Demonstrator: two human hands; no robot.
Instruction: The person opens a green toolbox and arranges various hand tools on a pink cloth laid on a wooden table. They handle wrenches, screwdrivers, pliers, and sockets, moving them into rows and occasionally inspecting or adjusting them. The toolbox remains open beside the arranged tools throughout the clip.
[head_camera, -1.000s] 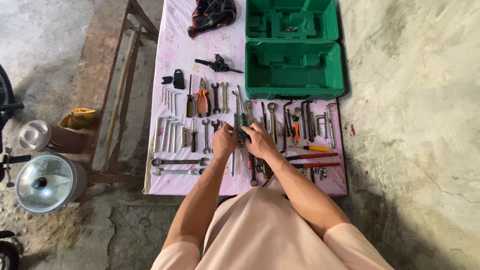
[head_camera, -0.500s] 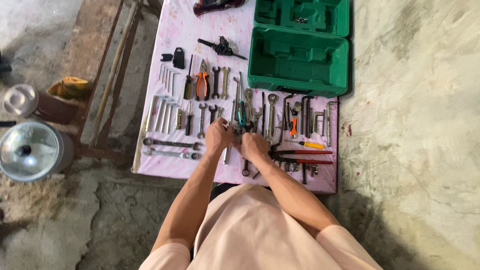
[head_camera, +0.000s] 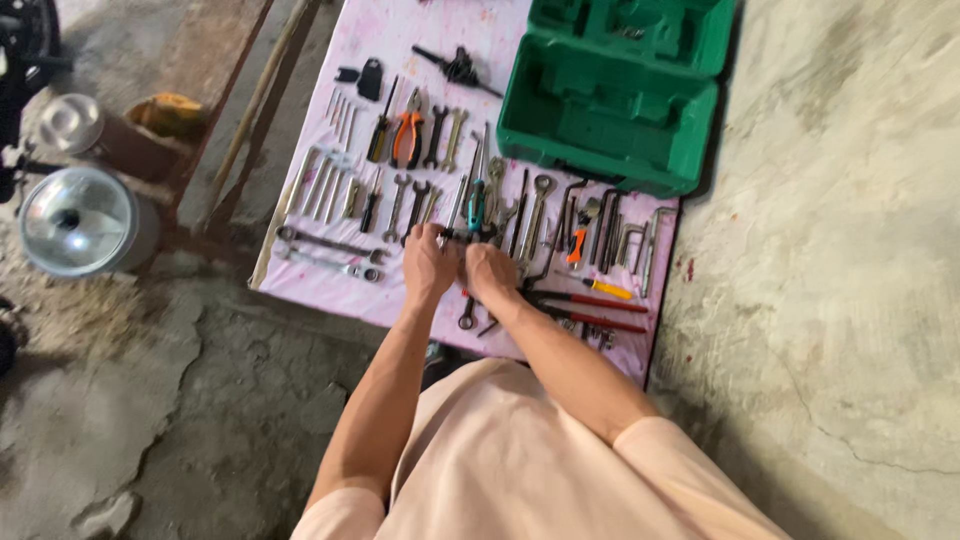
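Observation:
My left hand (head_camera: 430, 262) and my right hand (head_camera: 490, 272) are close together over the middle of a pink cloth (head_camera: 320, 285) covered with hand tools. Both hands are closed on a small dark metal tool (head_camera: 452, 236) held between them, and its shape is mostly hidden by my fingers. Just beyond my fingers lies a teal-handled tool (head_camera: 477, 205) among several spanners. To the right of my right hand lie red-handled cutters (head_camera: 600, 312) and a yellow-handled screwdriver (head_camera: 610, 290).
An open green moulded tool case (head_camera: 610, 100) stands at the far right of the cloth. Orange-handled pliers (head_camera: 405, 135), hex keys (head_camera: 320, 180) and two long wrenches (head_camera: 325, 243) lie left. A silver lidded pot (head_camera: 75, 220) and a wooden frame (head_camera: 250, 110) stand on the concrete floor.
The view has tilted and shifted, so the cloth now sits higher and slanted. My hands have drawn closer together and stay over the same middle row of tools.

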